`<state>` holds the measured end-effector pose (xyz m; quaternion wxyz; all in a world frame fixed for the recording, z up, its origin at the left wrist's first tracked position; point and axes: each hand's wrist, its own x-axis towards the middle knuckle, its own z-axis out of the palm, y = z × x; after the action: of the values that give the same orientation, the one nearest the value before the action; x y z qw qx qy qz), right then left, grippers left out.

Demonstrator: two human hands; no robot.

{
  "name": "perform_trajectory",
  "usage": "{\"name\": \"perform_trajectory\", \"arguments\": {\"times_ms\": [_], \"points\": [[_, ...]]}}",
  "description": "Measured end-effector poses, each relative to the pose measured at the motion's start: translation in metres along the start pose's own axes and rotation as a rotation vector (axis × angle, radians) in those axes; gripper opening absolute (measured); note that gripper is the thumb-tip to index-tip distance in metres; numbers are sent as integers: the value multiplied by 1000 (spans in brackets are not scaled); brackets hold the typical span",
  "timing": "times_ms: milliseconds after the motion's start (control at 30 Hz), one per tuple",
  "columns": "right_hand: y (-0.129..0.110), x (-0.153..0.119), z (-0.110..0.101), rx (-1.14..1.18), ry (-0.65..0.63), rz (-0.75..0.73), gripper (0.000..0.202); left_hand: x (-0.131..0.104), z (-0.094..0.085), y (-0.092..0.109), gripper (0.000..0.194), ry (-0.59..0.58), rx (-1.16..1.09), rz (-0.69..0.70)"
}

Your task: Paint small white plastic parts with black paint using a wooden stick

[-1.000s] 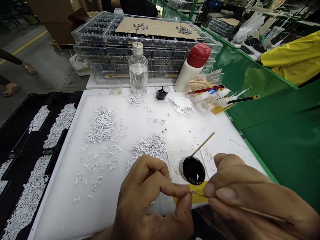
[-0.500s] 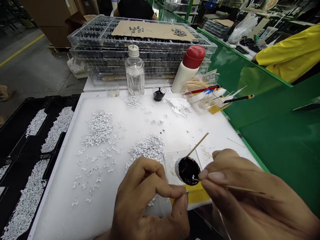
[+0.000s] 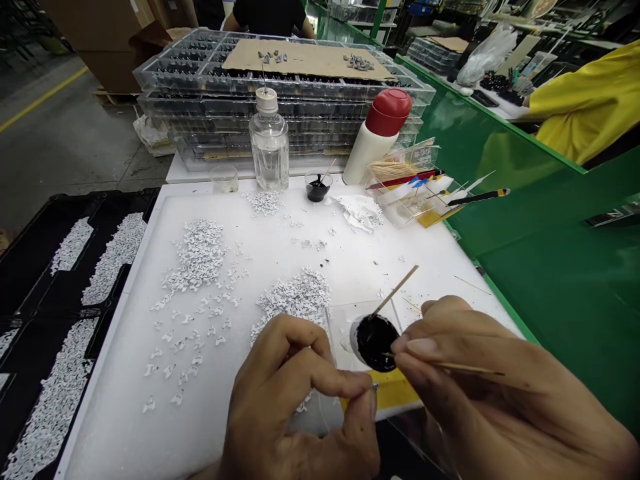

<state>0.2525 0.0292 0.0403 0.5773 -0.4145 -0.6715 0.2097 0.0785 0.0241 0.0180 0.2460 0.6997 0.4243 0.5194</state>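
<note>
Between thumb and forefinger of my left hand (image 3: 305, 400) is pinched a tiny white piece (image 3: 375, 386), mostly hidden by the fingertips. My right hand (image 3: 480, 373) holds a thin wooden toothpick (image 3: 460, 367), its tip over the small cup of black paint (image 3: 379, 343). A second wooden stick (image 3: 395, 292) leans in that cup. Under the cup lie a clear plate and a yellow strip (image 3: 393, 393). Just behind my left hand is a heap of small white parts (image 3: 295, 293).
Another white heap (image 3: 200, 253) lies farther left. Behind stand a clear bottle (image 3: 270, 147), a red-capped flask (image 3: 377, 133), a small dark cup (image 3: 318, 189) and a toothpick box (image 3: 400, 180). Stacked clear trays (image 3: 200, 100) rise beyond; a green partition (image 3: 525, 227) borders the right. A yellow sleeve (image 3: 590, 100) shows past it.
My right hand has shifted slightly left, bringing the toothpick's tip farther over the black paint. My left hand stays nearly still. Beyond the partition, the yellow sleeve has moved right.
</note>
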Motion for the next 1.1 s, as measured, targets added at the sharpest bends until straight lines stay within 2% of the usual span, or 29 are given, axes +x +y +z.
{"name": "perform_trajectory", "arguments": {"times_ms": [300, 433, 633, 767, 967, 1100], "points": [[1, -2, -2, -18, -10, 4, 26, 0, 0, 3, 24, 10, 0, -1], [4, -7, -7, 1, -10, 5, 22, 4, 3, 6, 19, 64, 4, 1], [5, -11, -12, 28, -30, 33, 29, 8, 6, 7, 16, 92, 0, -2], [4, -7, -13, 46, -80, 19, 26, 7, 5, 7, 15, 82, 0, 4], [3, 3, -15, 81, -232, -63, 21, 6, 3, 6, 16, 88, -10, -2], [2, 3, -17, 80, -257, -69, 18, 6, 5, 7, 16, 86, -3, -2]]}}
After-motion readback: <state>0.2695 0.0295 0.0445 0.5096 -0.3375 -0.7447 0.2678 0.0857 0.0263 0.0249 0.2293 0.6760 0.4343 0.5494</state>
